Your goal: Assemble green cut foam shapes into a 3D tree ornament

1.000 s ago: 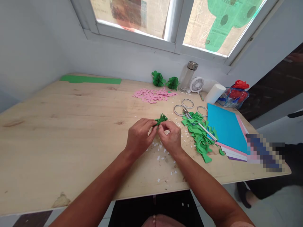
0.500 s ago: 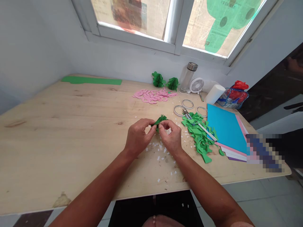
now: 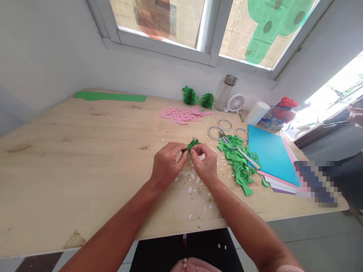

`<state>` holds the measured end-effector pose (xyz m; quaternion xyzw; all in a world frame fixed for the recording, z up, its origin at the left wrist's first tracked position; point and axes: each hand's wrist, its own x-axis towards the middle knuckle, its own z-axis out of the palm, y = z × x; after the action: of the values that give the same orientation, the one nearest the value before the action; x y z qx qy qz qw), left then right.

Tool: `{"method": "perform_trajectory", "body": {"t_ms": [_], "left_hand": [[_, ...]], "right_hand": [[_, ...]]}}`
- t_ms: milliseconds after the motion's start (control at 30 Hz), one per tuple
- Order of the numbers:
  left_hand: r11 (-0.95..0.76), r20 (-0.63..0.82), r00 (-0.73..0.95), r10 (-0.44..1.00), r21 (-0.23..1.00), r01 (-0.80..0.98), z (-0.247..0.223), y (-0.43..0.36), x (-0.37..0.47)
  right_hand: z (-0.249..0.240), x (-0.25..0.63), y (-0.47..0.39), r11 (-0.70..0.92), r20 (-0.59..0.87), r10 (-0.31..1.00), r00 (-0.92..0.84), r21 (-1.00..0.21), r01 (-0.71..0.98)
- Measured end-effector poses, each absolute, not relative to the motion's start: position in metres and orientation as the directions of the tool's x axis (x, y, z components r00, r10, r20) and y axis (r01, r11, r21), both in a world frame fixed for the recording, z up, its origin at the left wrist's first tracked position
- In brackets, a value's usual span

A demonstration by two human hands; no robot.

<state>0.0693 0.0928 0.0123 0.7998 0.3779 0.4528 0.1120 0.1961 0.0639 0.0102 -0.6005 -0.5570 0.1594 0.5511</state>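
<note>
Between my two hands is a small folded green paper piece (image 3: 193, 143), its layers fanned out at the top. My left hand (image 3: 170, 160) pinches its left side with thumb and forefinger. On the other side my right hand (image 3: 204, 160) pinches it too, fingertips almost meeting the left ones. The lower part of the piece is mostly hidden by my fingers. Tiny white paper bits (image 3: 190, 189) lie scattered on the wooden table (image 3: 85, 170) under my hands. Two layered green paper shapes (image 3: 189, 95) stand by the wall.
Pink paper cutouts (image 3: 184, 115) lie beyond my hands. To the right are tape rolls (image 3: 225, 125), green scraps (image 3: 241, 170) with a pen (image 3: 247, 158) on them, and blue paper (image 3: 269, 155). A bottle (image 3: 227, 92), a fan (image 3: 236, 102) and a white roll (image 3: 258, 113) stand behind.
The green paper's layers are spread slightly wider, with both hands in nearly the same place. At the far right, the dark area has opened to bright daylight, and a person's hand shows at the edge.
</note>
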Motion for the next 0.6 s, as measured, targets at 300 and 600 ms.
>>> {"method": "perform_trajectory", "body": {"t_ms": [300,600], "left_hand": [[-0.686,0.633,0.309,0.71,0.521,0.508,0.0131,0.0918,0.0707],[-0.616,0.581,0.231,0.78,0.65,0.444,0.014,0.0941,0.0681]], "right_hand": [[0.0111,0.1932,0.0648,0.216,0.442,0.834,0.33,-0.812,0.543],[0.0105,0.1953,0.0649,0.21,0.44,0.826,0.352,-0.82,0.532]]}}
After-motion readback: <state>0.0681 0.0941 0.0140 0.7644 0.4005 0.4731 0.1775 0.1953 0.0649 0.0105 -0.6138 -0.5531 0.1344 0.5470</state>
